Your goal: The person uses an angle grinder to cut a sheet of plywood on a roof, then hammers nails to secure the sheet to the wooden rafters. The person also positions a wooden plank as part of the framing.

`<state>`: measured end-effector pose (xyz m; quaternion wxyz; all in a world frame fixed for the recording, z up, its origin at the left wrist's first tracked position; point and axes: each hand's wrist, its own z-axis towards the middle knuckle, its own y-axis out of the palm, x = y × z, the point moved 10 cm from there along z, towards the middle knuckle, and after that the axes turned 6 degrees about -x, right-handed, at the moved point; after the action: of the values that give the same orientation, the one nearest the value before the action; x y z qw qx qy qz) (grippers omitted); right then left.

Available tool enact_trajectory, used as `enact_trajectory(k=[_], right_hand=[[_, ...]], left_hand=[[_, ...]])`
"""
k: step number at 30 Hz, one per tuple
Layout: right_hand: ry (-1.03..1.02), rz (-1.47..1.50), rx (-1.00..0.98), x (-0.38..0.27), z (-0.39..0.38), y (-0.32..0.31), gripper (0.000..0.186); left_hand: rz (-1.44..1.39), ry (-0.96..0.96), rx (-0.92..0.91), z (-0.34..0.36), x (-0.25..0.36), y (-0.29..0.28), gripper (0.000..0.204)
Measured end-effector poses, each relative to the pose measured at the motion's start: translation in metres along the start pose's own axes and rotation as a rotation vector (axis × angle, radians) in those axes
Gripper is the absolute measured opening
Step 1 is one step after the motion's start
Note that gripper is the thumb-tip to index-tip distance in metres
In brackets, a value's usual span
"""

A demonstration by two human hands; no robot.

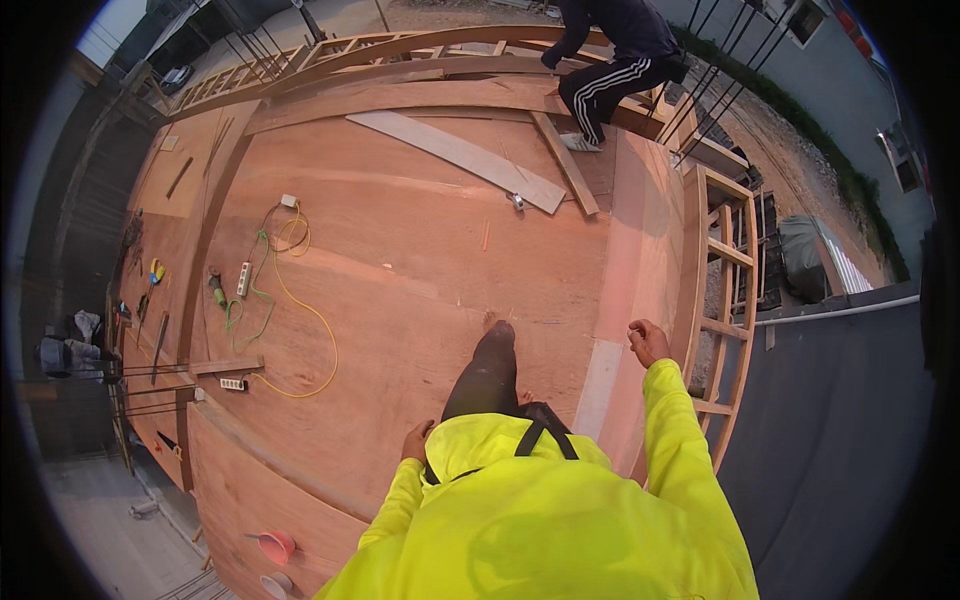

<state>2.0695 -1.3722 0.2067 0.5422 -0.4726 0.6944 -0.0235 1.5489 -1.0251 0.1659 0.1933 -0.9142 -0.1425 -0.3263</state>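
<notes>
My right hand [650, 342] is out to the right above the plywood deck [420, 230], beside a timber frame. Its fingers are curled in, and whatever may be inside them is too small to tell. My left hand [417, 440] hangs low at my left hip, next to my dark trouser leg [484, 375]. Its fingers are loosely apart with nothing visible in them, though the hand is partly hidden. Both arms are in bright yellow sleeves. One bare foot shows ahead of me on the deck.
A long grey board [460, 160] and a narrow timber [565, 165] lie ahead, near a crouching co-worker [625, 60]. Yellow and green cords with a power strip [244, 279] and green power tool [217, 290] spread at left. An open ladder-like frame [725, 300] lines the right edge.
</notes>
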Motion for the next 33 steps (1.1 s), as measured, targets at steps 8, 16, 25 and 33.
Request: enact_trajectory(k=[8,16,25,33], right_hand=[[0.029,-0.073,-0.200,-0.030,0.108,0.027,0.031],[0.665,-0.095,-0.257,0.089,0.097,-0.022,0.039],[0.489,-0.322,-0.421,0.052,0.280,0.010,0.059],[0.228,-0.316,-0.348,0.165,0.562,0.106,0.090]], left_hand=[[0.329,-0.263,0.067,0.156,0.045,-0.039,0.062],[0.167,-0.082,0.076,0.260,0.282,-0.086,0.055],[-0.106,-0.267,0.107,0.263,0.264,-0.037,0.053],[-0.048,-1.051,0.027,0.068,0.072,0.076,0.055]])
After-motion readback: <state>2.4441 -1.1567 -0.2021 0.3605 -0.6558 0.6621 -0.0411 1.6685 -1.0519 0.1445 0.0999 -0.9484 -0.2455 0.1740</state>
